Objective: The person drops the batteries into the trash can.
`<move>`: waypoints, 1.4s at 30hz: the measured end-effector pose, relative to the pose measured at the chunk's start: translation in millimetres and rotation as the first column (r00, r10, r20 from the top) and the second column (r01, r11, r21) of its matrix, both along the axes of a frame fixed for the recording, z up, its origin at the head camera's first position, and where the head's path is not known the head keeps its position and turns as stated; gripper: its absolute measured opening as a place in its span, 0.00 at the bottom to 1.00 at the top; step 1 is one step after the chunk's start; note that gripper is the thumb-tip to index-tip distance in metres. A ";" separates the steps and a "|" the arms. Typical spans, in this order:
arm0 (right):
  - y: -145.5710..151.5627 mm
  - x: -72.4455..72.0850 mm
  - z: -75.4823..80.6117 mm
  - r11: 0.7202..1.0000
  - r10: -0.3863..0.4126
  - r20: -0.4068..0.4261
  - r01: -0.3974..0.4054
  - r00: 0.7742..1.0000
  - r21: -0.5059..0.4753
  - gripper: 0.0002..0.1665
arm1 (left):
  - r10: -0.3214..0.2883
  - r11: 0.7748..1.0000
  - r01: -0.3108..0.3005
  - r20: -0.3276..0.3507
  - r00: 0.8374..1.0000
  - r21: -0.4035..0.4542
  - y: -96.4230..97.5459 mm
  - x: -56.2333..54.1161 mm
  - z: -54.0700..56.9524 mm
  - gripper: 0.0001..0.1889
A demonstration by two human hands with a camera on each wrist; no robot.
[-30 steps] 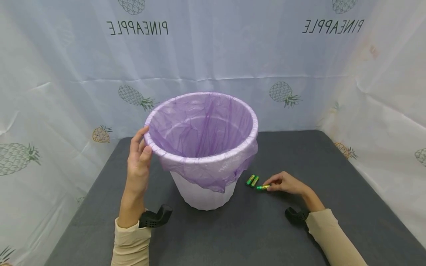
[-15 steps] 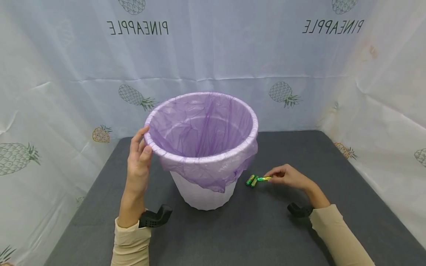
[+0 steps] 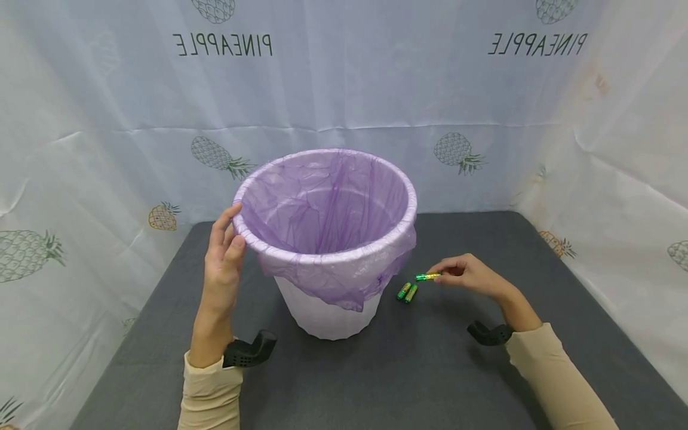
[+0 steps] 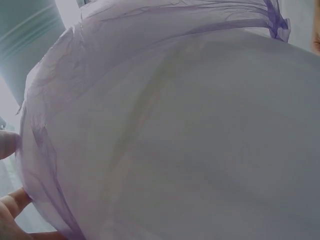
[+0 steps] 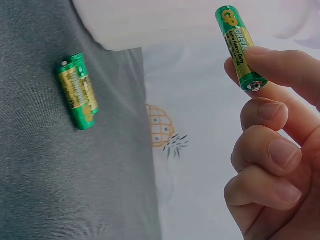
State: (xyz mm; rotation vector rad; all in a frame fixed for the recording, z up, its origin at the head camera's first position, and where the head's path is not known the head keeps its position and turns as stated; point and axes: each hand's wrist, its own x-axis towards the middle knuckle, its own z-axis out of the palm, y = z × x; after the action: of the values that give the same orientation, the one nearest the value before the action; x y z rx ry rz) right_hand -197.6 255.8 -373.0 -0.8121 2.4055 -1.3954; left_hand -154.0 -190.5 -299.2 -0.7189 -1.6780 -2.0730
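A white bin (image 3: 330,319), lined with a thin purple bag (image 3: 344,286) folded over its rim, stands upright on the dark table. My left hand (image 3: 223,263) rests against the left side of the rim, fingers and thumb apart; in the left wrist view its fingers (image 4: 15,202) touch the bagged side. To the right of the bin, my right hand (image 3: 464,275) pinches a green and gold battery (image 5: 239,47) between thumb and forefinger, raised above the table. Two similar batteries (image 5: 77,92) lie side by side on the table, close to the bin's right side.
White curtains (image 3: 344,89) printed with pineapples hang behind and at both sides of the dark table (image 3: 355,382). A black wrist-worn device (image 3: 251,349) is on the left wrist, and another black device (image 3: 489,333) on the right.
The right hand has lifted its battery from beside the other two, moving away from me and upward. The left hand, the bin and the two lying batteries have stayed put.
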 end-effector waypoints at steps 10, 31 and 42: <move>-1.9 1.3 20.2 1.000 0.009 -0.099 -0.010 0.995 -0.004 0.11 | 0.007 1.000 -0.007 0.001 1.000 0.002 0.9 0.4 0.5 0.24; -5.8 3.2 71.1 0.998 -0.056 -0.183 0.053 0.982 -0.017 0.10 | 0.019 1.000 -0.020 0.020 1.000 0.008 1.0 -0.7 -0.3 0.24; -9.8 5.0 93.7 0.998 -0.053 -0.260 0.043 0.964 -0.044 0.12 | 0.028 1.000 -0.029 0.032 0.999 0.011 0.6 -0.9 -1.2 0.24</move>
State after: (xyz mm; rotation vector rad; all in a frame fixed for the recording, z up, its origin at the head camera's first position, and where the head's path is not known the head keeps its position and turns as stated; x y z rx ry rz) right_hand -192.7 246.0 -279.3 -1.0115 2.6158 -1.4351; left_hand -154.9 -189.9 -300.4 -0.6581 -1.6821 -2.0831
